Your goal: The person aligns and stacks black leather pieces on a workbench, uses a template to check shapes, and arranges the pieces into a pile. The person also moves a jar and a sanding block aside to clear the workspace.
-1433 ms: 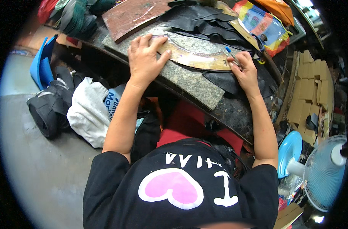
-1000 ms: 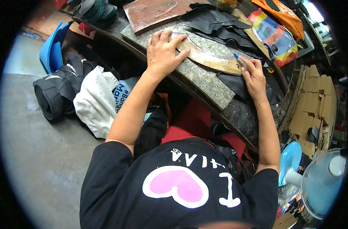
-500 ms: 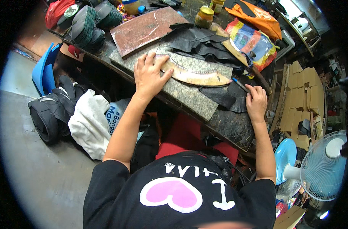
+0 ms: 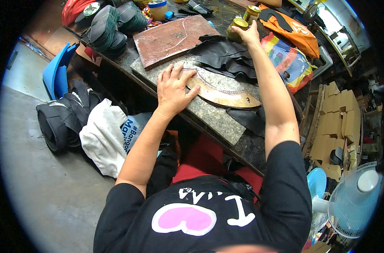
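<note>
My left hand (image 4: pixel 174 89) lies with fingers spread over one end of a curved tan template (image 4: pixel 221 93), pressing it on a speckled stone slab (image 4: pixel 217 120). A row of small marks runs along the template's inner edge. Black leather (image 4: pixel 247 119) shows from under its far end. My right hand (image 4: pixel 249 34) reaches to the back of the bench, thumb and fingers apart, at a glass jar with a yellow lid (image 4: pixel 239 24). The thumb overlaps that jar; whether it grips is unclear. A second yellow-lidded jar (image 4: pixel 252 12) stands just beyond the fingers. No pen is visible now.
Crumpled black leather (image 4: pixel 225 55) and a reddish slab (image 4: pixel 171 40) lie behind the template. Bundled dark pieces (image 4: pixel 107 33) are at the left. An orange bag (image 4: pixel 293 29) and a colourful plastic bag (image 4: pixel 287 63) lie right. A fan (image 4: pixel 354 202) stands lower right.
My right hand has left the template's right end, where it held a blue pen, and moved up to the jars. My left hand stays on the template. The view has shifted slightly.
</note>
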The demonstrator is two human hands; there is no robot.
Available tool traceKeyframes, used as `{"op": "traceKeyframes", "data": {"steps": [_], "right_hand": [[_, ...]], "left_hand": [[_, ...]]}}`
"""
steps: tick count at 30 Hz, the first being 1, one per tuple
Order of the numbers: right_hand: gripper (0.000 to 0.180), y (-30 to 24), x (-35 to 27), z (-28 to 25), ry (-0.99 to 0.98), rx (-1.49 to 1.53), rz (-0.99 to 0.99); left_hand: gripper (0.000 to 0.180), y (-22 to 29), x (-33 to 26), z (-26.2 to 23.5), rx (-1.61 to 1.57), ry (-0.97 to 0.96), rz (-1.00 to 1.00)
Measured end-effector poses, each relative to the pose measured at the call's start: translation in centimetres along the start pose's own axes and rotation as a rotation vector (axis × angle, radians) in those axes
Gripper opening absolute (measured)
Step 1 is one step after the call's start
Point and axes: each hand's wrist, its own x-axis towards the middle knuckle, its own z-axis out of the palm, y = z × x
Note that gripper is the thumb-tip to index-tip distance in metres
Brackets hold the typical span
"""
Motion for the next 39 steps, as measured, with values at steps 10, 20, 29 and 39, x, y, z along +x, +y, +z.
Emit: {"op": "traceKeyframes", "data": {"steps": [10,20,29,39], "right_hand": [[0.080,-0.2,-1.1,-1.5,0.136,0.054,-0.261],[0.069,-5.4,-18.7,-8.8,-0.560,0.332,-0.134],[0.086,-2.7,-18.1,-5.6,-0.267,0.111,-0.413],[0.070,-3.2,-18.4,-5.0,-0.301,0.096,-0.386]], "left_hand": [[0.049,-0.2,-0.1,0.5,-0.001,0.016,-0.016],[0.050,-0.4,-0.2,0.8,0.056,-0.041,0.039],[0.059,1.6,1.7,-1.2,0.179,-0.045,0.012],[0.045,5.5,14.0,0.1,0.021,-0.128,0.747]]}}
